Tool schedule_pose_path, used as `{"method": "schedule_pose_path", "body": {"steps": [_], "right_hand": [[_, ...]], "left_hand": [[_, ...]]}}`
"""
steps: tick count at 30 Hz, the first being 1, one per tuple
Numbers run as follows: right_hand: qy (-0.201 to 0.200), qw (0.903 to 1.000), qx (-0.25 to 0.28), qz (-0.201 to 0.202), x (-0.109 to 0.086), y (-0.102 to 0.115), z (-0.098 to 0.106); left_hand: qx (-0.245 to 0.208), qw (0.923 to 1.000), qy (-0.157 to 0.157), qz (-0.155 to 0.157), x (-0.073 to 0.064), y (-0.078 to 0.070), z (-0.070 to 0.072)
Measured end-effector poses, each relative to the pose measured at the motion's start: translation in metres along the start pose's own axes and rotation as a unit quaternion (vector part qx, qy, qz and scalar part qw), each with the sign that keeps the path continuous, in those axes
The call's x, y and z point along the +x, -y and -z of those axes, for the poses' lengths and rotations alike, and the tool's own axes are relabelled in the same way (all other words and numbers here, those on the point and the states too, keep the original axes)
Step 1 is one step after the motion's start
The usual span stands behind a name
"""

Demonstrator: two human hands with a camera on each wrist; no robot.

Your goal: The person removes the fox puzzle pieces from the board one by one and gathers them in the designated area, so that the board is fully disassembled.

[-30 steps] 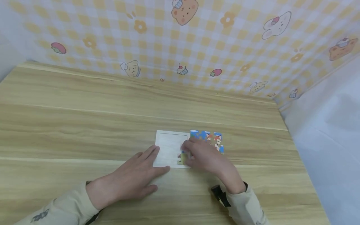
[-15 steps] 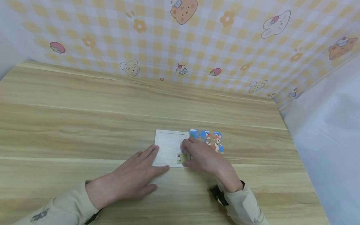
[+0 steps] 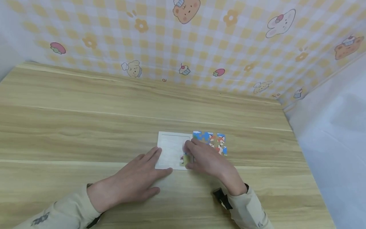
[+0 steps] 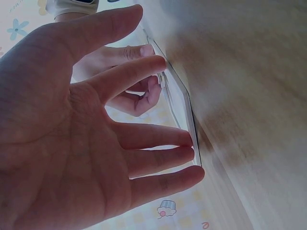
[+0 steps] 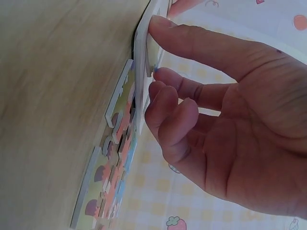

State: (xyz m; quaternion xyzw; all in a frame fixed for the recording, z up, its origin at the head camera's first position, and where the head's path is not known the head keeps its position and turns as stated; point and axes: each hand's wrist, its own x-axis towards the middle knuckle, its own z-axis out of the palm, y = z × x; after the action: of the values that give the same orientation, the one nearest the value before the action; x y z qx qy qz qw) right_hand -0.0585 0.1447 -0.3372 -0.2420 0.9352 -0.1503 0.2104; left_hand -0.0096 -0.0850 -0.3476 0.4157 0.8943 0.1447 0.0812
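A white puzzle tray (image 3: 171, 149) lies flat on the wooden table, with a thin line printed near its upper edge. My left hand (image 3: 131, 184) is spread along its left side, fingertips and thumb resting at the edge and near corner. In the tray's near right corner sits a green jigsaw piece (image 3: 186, 160) with a bit of blue. My right hand (image 3: 210, 160) pinches that piece between thumb and index finger, the other fingers curled in. Seen from the right wrist, the thumb (image 5: 165, 24) and index fingertip meet opposite ends of the piece.
Colourful jigsaw pieces (image 3: 221, 143) showing deer and blue sky lie right of the tray, partly covered by my right hand. A yellow checked cloth (image 3: 160, 41) with cartoon prints hangs behind the table. White cloth (image 3: 334, 127) stands along the right side.
Both hands stay almost in place, with the right thumb and index finger kept on the corner piece. The view shifts very slightly.
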Motion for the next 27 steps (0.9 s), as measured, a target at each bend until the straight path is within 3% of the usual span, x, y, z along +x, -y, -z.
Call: {"method": "schedule_pose_path", "body": {"steps": [27], "right_hand": [[-0.012, 0.9994, 0.032, -0.003, -0.0035, -0.0002, -0.0003]], "left_hand": [[0.005, 0.9999, -0.007, -0.008, 0.0005, 0.0015, -0.0013]]}}
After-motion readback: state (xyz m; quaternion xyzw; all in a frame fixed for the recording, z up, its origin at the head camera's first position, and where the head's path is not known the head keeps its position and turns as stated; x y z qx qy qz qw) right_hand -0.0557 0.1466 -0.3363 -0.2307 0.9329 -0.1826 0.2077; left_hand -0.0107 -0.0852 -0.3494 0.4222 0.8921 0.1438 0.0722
